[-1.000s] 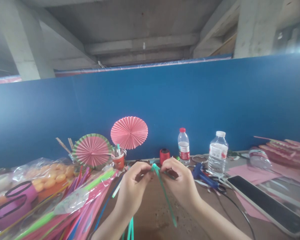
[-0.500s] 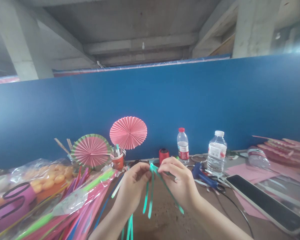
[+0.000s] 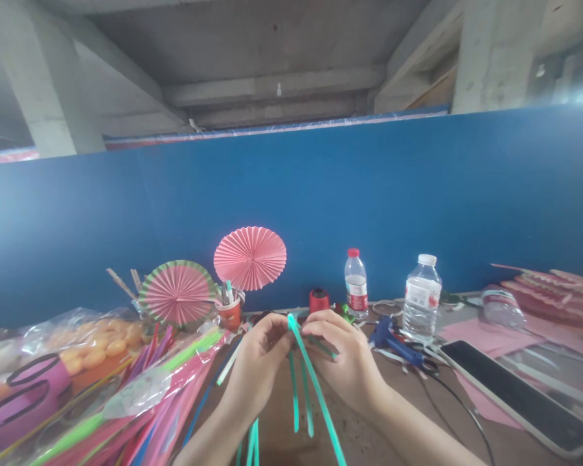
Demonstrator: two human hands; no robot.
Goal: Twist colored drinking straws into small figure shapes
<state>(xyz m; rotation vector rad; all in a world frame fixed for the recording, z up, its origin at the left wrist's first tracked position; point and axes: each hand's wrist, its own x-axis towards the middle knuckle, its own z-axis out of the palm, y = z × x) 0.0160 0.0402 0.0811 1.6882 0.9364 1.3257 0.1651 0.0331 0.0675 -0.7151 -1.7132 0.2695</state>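
Several teal-green pipe cleaners (image 3: pixel 315 383) hang in a bundle from my left hand (image 3: pixel 258 362). The thumb and fingers of that hand are pinched round their top, above the table. My right hand (image 3: pixel 346 359) is just to the right, its fingers curled in toward the joined top. A short length of green stem shows beneath its fingers, and its fingertips are partly hidden. More teal pipe cleaners (image 3: pixel 253 446) lie below my left wrist.
Bagged coloured pipe cleaners (image 3: pixel 160 401) lie at left. Behind stand pink paper fans (image 3: pixel 251 257), a cup of pens (image 3: pixel 230 316), a red spool (image 3: pixel 319 300) and two water bottles (image 3: pixel 422 299). A blue glue gun (image 3: pixel 398 343) and a phone (image 3: pixel 515 395) are at right.
One long teal stem now slants down toward the front right, where a shorter one slanted before. The hanging stems have shifted right. Both hands stay in nearly the same place.
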